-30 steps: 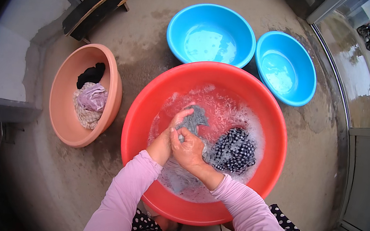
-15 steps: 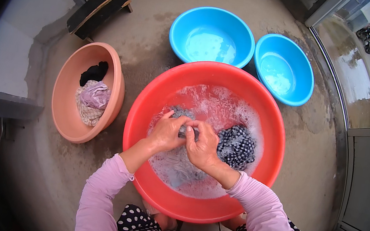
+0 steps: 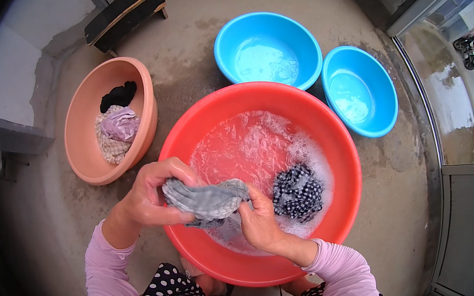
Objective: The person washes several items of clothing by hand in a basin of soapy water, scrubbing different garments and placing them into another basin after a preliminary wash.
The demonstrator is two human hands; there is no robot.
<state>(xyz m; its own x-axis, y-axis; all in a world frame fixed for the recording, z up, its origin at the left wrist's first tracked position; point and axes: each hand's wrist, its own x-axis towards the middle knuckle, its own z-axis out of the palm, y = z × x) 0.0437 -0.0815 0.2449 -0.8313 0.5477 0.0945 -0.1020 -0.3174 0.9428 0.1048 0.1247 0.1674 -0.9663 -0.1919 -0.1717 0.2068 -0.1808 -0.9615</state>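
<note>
A wet, bunched grey garment [image 3: 204, 199] is stretched between my two hands, above the near left part of a large red basin [image 3: 349, 162]. My left hand [image 3: 154, 194] grips its left end, thumb below and fingers above. The right end is pinched in my right hand [image 3: 260, 222], between thumb and fingers. Foamy water [image 3: 249, 143] fills the bottom of the basin. A dark checked cloth [image 3: 298, 192] lies crumpled in the suds on the right side. The garment's exact kind cannot be made out.
Behind the red basin stand a larger blue basin [image 3: 273, 25] and a smaller blue basin [image 3: 387, 101], both holding water. At left, a peach basin [image 3: 74, 122] contains a black cloth [image 3: 118, 95] and a lilac cloth [image 3: 120, 125]. A dark bench [image 3: 124, 13] stands by the wall.
Both hands have lifted the grey garment out of the suds toward me. My left hand has moved left and nearer, spreading the garment wider between the hands.
</note>
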